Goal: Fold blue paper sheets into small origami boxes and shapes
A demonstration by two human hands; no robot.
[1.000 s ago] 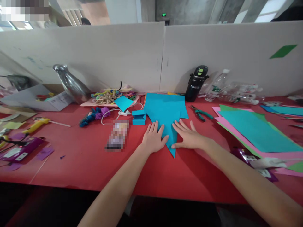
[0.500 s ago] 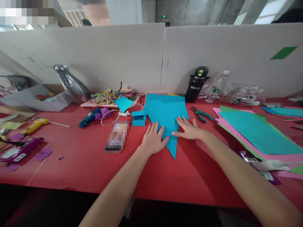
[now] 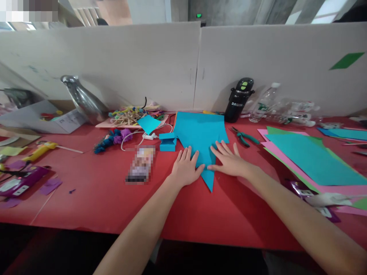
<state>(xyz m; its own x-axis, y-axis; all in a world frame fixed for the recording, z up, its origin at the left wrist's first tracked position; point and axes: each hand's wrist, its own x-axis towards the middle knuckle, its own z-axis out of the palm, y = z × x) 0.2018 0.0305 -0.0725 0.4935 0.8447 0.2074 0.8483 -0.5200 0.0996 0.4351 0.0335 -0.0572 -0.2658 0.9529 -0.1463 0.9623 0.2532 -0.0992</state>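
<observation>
1. Blue paper (image 3: 200, 128): on red tabletop (image 3: 229, 217), L of black flask (image 3: 236, 105) & nearer the wearer; tip is the part farthest from flask.
2. L hand (image 3: 185, 168): the farther one from flask, palm down on paper's L edge. Fingers nearly tog., thumb out; nothing clamped.
3. R hand (image 3: 231, 162): on flask's near side, fingers spread apart, tips over paper's R edge; pressure can't tell.
4. Handling (my guess): v. light, thin, bends & creases easily, prob. slides on tabletop. Best hold: flat fingers on both long edges, approx. midway betw. tip & wide end; don't pinch the tip.
5. Vs. 0.5 s ago: R hand a bit farther from flask, shifted in twd. L hand, fingertips farther over paper; L hand & paper approx. same spot.
</observation>
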